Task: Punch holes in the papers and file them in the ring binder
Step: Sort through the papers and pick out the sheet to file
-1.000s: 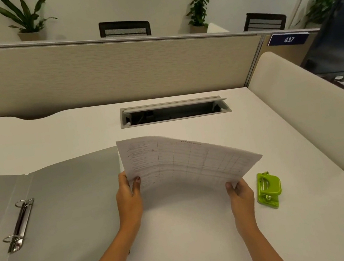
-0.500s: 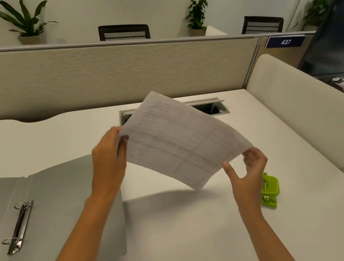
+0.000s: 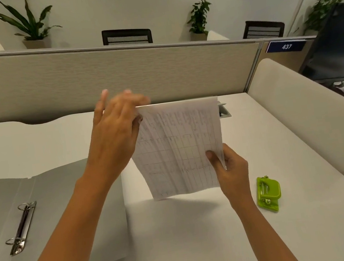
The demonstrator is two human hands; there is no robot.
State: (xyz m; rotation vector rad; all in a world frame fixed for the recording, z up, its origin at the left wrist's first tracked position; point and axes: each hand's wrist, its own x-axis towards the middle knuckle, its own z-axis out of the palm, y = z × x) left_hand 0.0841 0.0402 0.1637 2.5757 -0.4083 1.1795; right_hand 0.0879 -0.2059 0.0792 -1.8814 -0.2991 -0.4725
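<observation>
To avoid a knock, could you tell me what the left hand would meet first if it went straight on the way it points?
Probably the divider behind the desk: the left hand points up and away, past the top corner of the papers. Depth is unclear.

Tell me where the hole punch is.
In the head view, the green hole punch lies on the right of the white desk, beside the right hand holding the papers.

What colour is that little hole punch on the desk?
The hole punch is bright lime green with small metal parts; the head view shows it clearly.
</observation>
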